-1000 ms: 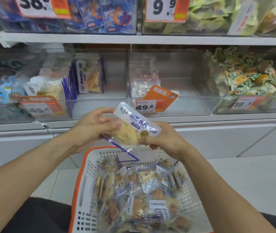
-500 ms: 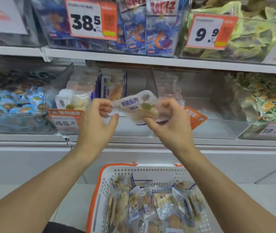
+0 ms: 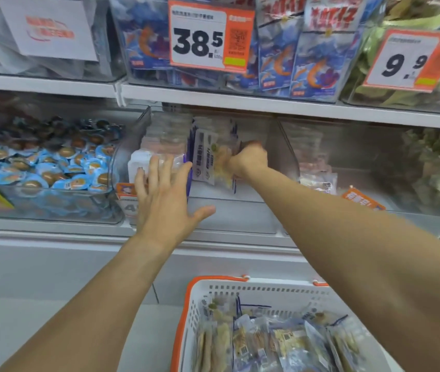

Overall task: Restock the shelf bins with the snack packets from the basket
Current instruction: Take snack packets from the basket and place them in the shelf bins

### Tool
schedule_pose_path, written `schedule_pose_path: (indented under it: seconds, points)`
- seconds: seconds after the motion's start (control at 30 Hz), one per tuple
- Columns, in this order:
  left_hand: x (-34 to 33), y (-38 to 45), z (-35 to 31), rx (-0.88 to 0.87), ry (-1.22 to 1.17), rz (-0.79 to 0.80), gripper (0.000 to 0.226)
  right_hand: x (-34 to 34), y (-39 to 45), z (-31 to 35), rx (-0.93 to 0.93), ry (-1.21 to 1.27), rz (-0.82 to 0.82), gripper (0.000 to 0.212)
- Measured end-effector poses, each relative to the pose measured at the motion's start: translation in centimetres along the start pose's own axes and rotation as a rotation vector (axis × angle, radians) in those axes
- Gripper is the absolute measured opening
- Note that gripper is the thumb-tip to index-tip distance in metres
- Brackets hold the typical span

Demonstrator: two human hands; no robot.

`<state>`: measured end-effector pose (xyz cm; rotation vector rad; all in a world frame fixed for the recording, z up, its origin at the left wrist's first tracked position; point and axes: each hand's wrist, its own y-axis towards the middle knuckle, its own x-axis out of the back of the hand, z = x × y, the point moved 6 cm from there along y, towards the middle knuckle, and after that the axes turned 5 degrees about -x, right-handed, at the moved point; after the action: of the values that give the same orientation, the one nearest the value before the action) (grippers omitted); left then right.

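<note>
A clear snack packet (image 3: 208, 159) with white and blue print stands upright inside the clear shelf bin (image 3: 240, 210), and my right hand (image 3: 248, 161) grips its right edge, deep in the bin. My left hand (image 3: 165, 194) is spread open, fingers pressing against the row of packets (image 3: 160, 146) at the bin's left front. Below stands the white basket with an orange rim (image 3: 194, 304), holding several more snack packets (image 3: 267, 342).
A bin of blue-wrapped round snacks (image 3: 47, 167) sits to the left. To the right is a nearly bare bin (image 3: 347, 162) with an orange tag (image 3: 362, 201). The upper shelf (image 3: 267, 104) overhangs, carrying price tags 38.5 (image 3: 208, 36) and 9.9 (image 3: 406, 60).
Both hands rose from above the basket to the shelf. My left hand let go of the packet and spread against the stacked row, while my right hand carried the packet into the bin.
</note>
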<state>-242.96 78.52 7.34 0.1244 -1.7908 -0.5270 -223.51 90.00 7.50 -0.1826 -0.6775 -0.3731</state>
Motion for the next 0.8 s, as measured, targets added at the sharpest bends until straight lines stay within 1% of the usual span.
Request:
schedule_pose_path:
  seconds: [0.1, 0.17, 0.2, 0.23, 0.3, 0.33, 0.37, 0.4, 0.5, 0.6, 0.67, 0.73, 0.77, 0.8]
  points:
    - [0.1, 0.1, -0.2, 0.001, 0.036, -0.044, 0.090, -1.7, 2.5, -0.1, -0.017, 0.019, 0.074, 0.037]
    - [0.0, 0.2, -0.2, 0.000, 0.036, -0.070, 0.088, -2.7, 3.4, 0.2, 0.025, -0.039, 0.052, 0.029]
    - [-0.1, 0.3, -0.2, 0.003, 0.034, -0.077, 0.087, -3.1, 3.6, 0.5, 0.059, -0.094, 0.011, 0.029]
    - [-0.2, 0.3, -0.1, 0.006, 0.032, -0.080, 0.087, -3.5, 3.7, 0.7, 0.092, -0.150, -0.036, 0.038]
    - [-0.2, 0.4, -0.1, 0.019, 0.031, -0.078, 0.087, -4.1, 3.5, 0.8, 0.102, -0.194, -0.101, 0.073]
    - [-0.3, 0.4, -0.2, 0.027, 0.036, -0.073, 0.086, -4.3, 3.5, 0.8, 0.088, -0.187, -0.109, 0.085]
    - [-0.3, 0.4, -0.2, 0.034, 0.043, -0.068, 0.086, -4.5, 3.6, 0.7, 0.081, -0.185, -0.113, 0.090]
    - [-0.3, 0.4, -0.3, 0.040, 0.050, -0.065, 0.085, -4.7, 3.6, 0.6, 0.079, -0.195, -0.113, 0.090]
    - [-0.1, 0.2, -0.6, 0.062, 0.057, -0.059, 0.084, -5.0, 3.8, 0.7, 0.091, -0.254, -0.094, 0.078]
    - [0.1, 0.1, -1.0, 0.085, 0.064, -0.035, 0.085, -4.5, 3.0, 0.9, 0.051, -0.265, -0.012, 0.084]
    - [0.5, -0.1, -1.5, 0.099, 0.070, -0.029, 0.089, -3.3, 2.0, 1.3, 0.080, -0.369, -0.002, 0.082]
    - [1.6, -0.6, -2.9, 0.058, 0.040, -0.100, 0.089, -1.1, -0.6, 2.4, 0.218, -0.470, -0.048, 0.065]
    - [2.4, -1.0, -4.1, -0.001, -0.009, -0.163, 0.085, 0.5, -2.7, 2.8, 0.324, -0.463, -0.100, 0.052]
    - [3.0, -1.5, -5.4, -0.074, -0.089, -0.221, 0.075, 2.4, -5.3, 3.0, 0.446, -0.408, -0.155, 0.041]
